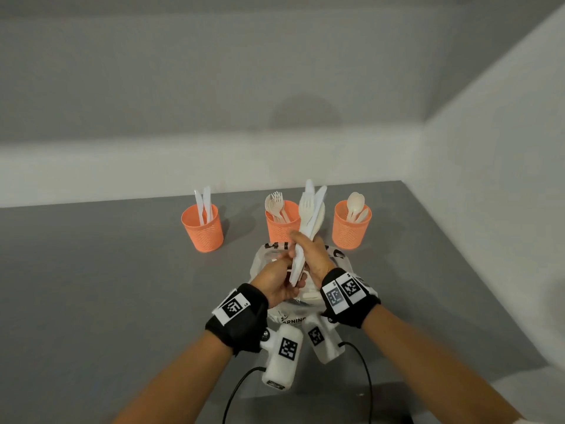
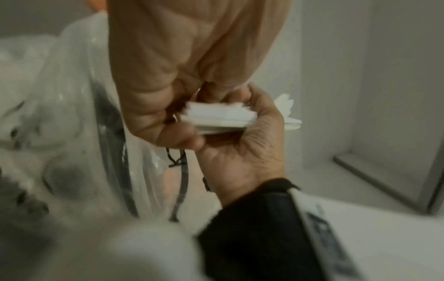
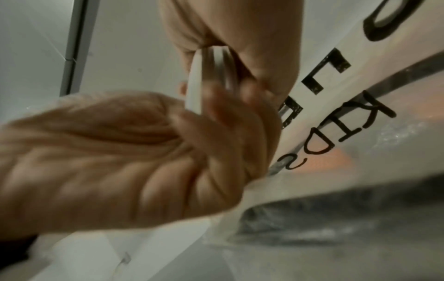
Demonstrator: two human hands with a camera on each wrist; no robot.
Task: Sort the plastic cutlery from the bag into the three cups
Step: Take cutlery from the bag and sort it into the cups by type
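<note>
The head camera looks forward and down over the grey table (image 1: 91, 301) at 3 orange mesh plastic cups (image 1: 202, 228). Both wrist cameras sit very close, sharing the bundle of white plastic cutlery (image 2: 216, 117) and clear printed plastic bag (image 3: 360, 95).

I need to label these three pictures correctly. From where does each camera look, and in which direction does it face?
Head: sits on the person's head, looks forward and down at three orange cups and the bag; both forearms, the left hand and right hand show.
Left wrist: sits on the left wrist, looks along the left hand at the cutlery bundle; both hands show.
Right wrist: sits on the right wrist, looks along the right hand toward the printed bag; both hands show.
Shared: all views show the bundle, both hands and the bag.
</note>
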